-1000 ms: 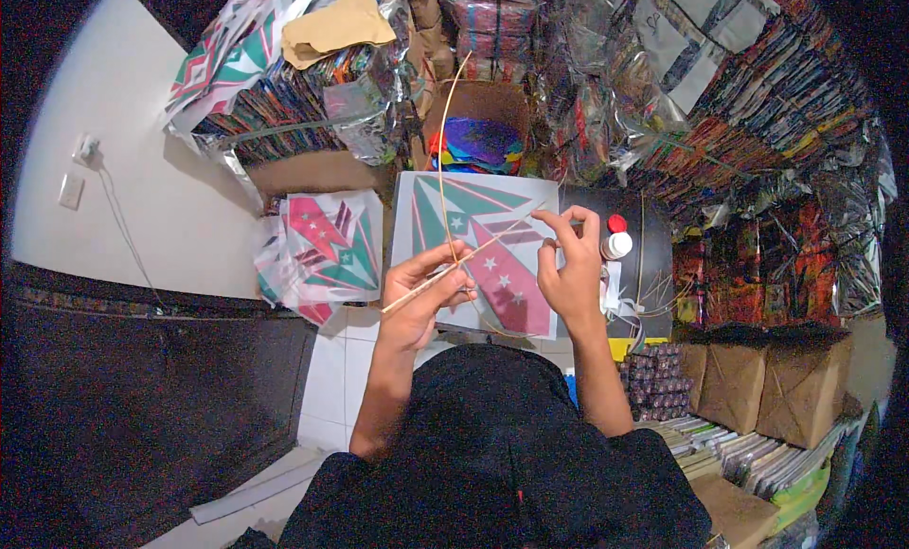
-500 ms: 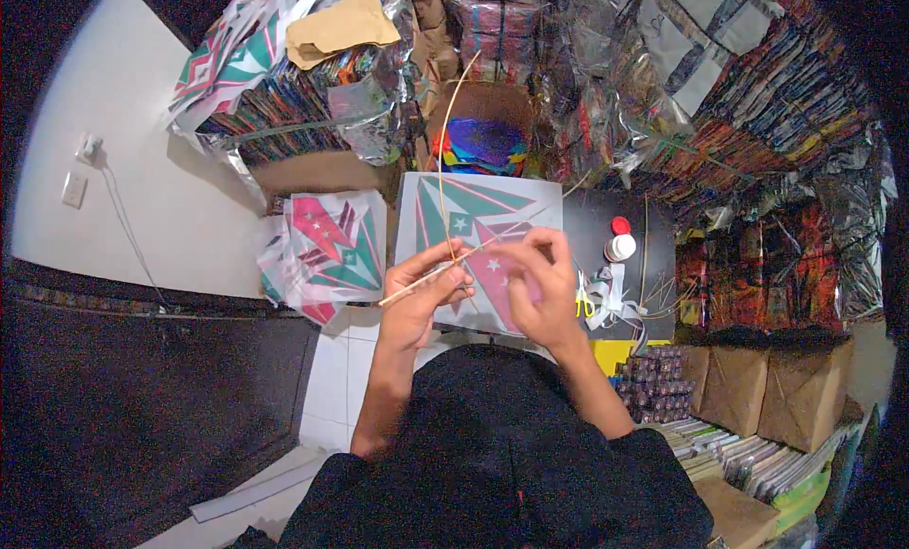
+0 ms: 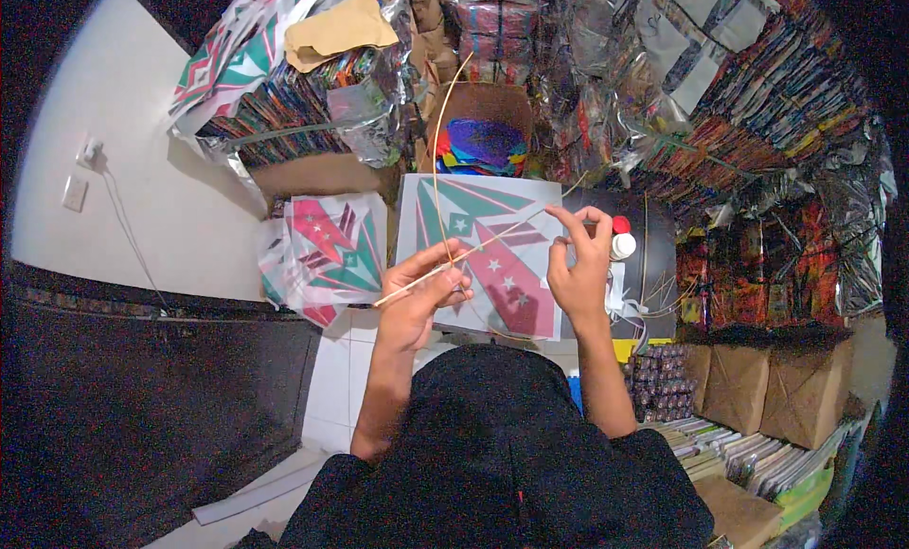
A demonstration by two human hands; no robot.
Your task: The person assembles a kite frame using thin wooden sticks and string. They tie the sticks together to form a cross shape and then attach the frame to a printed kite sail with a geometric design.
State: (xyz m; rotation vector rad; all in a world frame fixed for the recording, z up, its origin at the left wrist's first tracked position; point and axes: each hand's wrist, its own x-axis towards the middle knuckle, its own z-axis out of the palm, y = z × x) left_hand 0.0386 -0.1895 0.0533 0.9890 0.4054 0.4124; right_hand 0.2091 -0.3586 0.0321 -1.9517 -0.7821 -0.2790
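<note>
My left hand (image 3: 424,288) is closed around two thin bamboo sticks where they cross. One bowed stick (image 3: 436,151) rises from the fingers and curves away from me. The straighter stick (image 3: 412,287) slants from below my left thumb up to the right. My right hand (image 3: 582,260) hovers right of the crossing, fingers curled, index fingertip beside the slanting stick; whatever it pinches is too fine to make out. Beneath both hands lies a white sheet (image 3: 540,194) printed with green and red shapes and stars, a kite sail by its look.
To the left lies a stack of similar printed sheets (image 3: 327,251). A white bottle (image 3: 622,246) with a red cap (image 3: 620,224) stands on the dark tabletop (image 3: 658,227). White strips (image 3: 620,298) lie nearby. Bundled stock (image 3: 748,132) and cardboard boxes (image 3: 800,393) crowd the right.
My right hand has drawn away from the crossing, to the right and slightly farther from me. The left hand keeps its grip, and the sticks have shifted only slightly.
</note>
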